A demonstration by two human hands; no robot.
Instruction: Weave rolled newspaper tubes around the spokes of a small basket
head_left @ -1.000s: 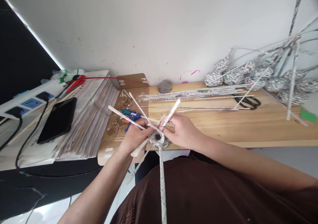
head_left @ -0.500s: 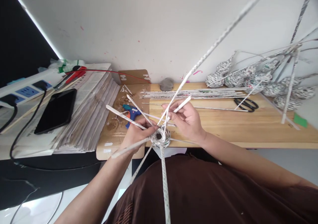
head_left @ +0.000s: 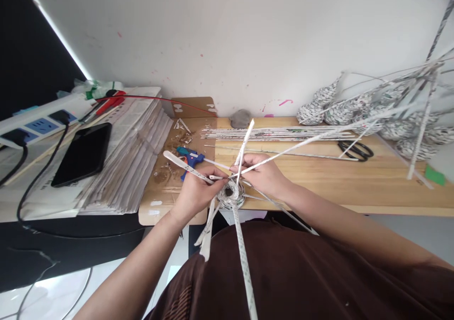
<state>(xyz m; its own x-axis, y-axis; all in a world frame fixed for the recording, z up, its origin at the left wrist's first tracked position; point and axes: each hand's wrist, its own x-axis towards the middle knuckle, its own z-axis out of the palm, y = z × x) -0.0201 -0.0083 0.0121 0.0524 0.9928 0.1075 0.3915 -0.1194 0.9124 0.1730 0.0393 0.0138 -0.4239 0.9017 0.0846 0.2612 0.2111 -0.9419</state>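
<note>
A small round woven paper piece [head_left: 231,196] sits close to my body near the table's front edge, with several paper strips sticking out around it. My left hand [head_left: 200,190] is closed at its upper left side, pinching strips where they meet the rim. At the upper right of the piece, my right hand [head_left: 260,172] is closed on paper strips. A long paper strip [head_left: 305,141] runs from between my hands to the upper right. One shorter strip [head_left: 244,142] stands up beside my right fingers. Another strip [head_left: 244,258] hangs down over the brown shirt.
Behind my hands lie a row of thin paper rods [head_left: 280,133] and black-handled scissors [head_left: 355,150]. A blue glue gun [head_left: 191,159] rests on cardboard. Left are stacked newspapers [head_left: 142,154], a phone [head_left: 83,154] and a power strip [head_left: 42,123]. Woven gourd shapes [head_left: 324,104] stand right.
The long strip has swung down to the right, from steep to nearly flat. My right hand has moved slightly left and down, closer to my left hand. Strips at the lower left have shifted.
</note>
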